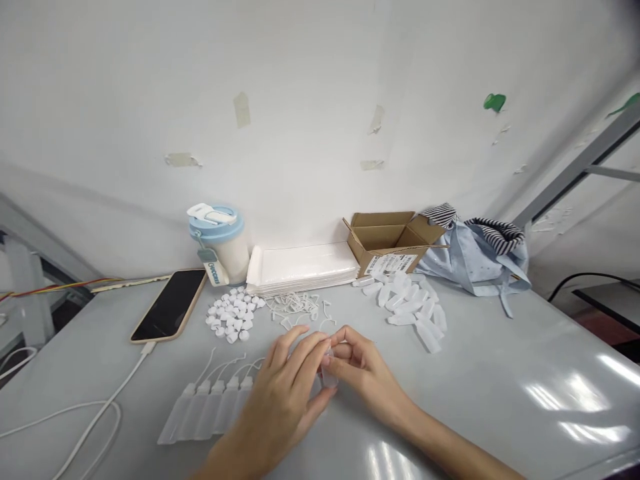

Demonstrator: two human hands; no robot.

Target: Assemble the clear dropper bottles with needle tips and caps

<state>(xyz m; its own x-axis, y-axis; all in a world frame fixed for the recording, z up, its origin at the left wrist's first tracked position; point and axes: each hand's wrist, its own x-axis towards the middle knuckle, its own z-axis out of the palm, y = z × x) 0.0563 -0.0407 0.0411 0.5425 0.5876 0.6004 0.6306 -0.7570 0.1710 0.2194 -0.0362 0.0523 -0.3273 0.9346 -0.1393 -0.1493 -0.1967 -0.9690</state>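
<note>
A small translucent plastic bottle (329,377) is held above the table between my two hands, mostly covered by fingers. My left hand (285,393) curls around it from the left. From the right, my right hand (367,373) pinches near its upper end, where a bit of white shows. Beside my left wrist lies a row of several flat bottles (200,413) with white caps and thin cords, partly hidden by that hand. Beyond the hands are a pile of white caps (233,313) and a tangle of white cords (295,303). Loose uncapped bottles (410,300) lie to the right.
Along the wall stand a blue-lidded cup (220,243), a stack of white envelopes (305,263), an open cardboard box (390,243) and a light blue bag (465,257). At left, a phone (170,307) is plugged into a white cable (125,387).
</note>
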